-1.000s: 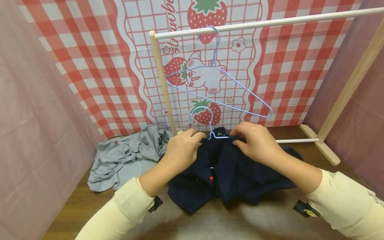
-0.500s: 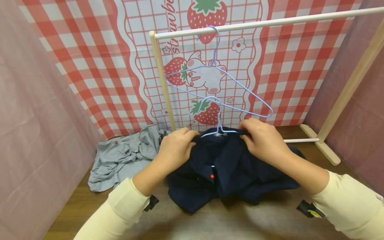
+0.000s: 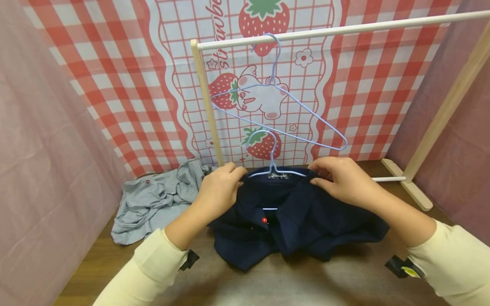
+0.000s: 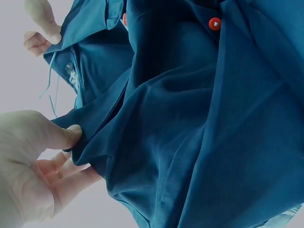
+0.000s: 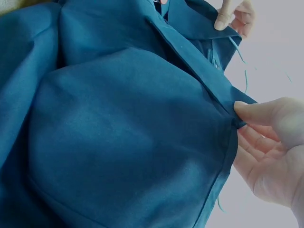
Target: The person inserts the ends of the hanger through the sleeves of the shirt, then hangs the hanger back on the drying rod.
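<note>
A dark navy shirt (image 3: 302, 225) with red buttons sits on a light blue wire hanger (image 3: 273, 159), whose hook rises above the collar. My left hand (image 3: 220, 187) pinches the left side of the collar between thumb and fingers. On the other side my right hand (image 3: 338, 178) pinches the collar the same way. The left wrist view shows the thumb of the left hand (image 4: 35, 161) on top of the cloth. In the right wrist view the right hand (image 5: 273, 147) grips the collar's edge. Most of the hanger is hidden inside the shirt.
A second blue wire hanger (image 3: 306, 108) hangs from the white rail (image 3: 344, 29) of a wooden rack (image 3: 206, 102). A crumpled grey garment (image 3: 160, 204) lies on the wooden table (image 3: 88, 263) at the left. Pink curtains (image 3: 57, 148) close off both sides.
Both hands have spread apart along the collar, opening it out. The hanger's hook shifted right and up, then back left and slightly down. More of the collar's inside and its label now shows.
</note>
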A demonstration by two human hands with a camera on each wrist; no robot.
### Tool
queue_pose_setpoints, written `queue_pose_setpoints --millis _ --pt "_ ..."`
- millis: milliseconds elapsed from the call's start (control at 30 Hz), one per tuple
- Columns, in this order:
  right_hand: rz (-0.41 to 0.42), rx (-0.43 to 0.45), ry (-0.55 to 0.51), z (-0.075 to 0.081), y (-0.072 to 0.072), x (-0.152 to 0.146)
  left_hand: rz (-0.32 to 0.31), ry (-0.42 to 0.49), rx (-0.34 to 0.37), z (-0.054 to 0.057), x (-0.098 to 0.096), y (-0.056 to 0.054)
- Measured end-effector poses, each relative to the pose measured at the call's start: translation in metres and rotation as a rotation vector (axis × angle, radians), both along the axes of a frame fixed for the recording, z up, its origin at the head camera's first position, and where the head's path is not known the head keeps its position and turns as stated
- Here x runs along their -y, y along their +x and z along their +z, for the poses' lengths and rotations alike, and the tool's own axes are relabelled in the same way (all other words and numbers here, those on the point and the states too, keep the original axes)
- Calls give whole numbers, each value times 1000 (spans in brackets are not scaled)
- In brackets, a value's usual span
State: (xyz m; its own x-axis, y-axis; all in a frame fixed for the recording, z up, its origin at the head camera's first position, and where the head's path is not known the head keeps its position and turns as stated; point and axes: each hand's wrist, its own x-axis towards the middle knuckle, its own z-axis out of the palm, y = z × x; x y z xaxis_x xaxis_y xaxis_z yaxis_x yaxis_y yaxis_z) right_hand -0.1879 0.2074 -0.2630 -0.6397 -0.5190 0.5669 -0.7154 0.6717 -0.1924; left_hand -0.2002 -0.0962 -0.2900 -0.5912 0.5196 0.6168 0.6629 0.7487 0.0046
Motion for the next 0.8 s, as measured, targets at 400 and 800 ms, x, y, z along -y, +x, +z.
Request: queue_pose_setpoints --millis 400,800 --pt "24 30 39 -3 2 -8 -13 -22 18 -3 2 -1" --pt "-32 137 136 16 5 -26 9 -10 -34 -2 1 -2"
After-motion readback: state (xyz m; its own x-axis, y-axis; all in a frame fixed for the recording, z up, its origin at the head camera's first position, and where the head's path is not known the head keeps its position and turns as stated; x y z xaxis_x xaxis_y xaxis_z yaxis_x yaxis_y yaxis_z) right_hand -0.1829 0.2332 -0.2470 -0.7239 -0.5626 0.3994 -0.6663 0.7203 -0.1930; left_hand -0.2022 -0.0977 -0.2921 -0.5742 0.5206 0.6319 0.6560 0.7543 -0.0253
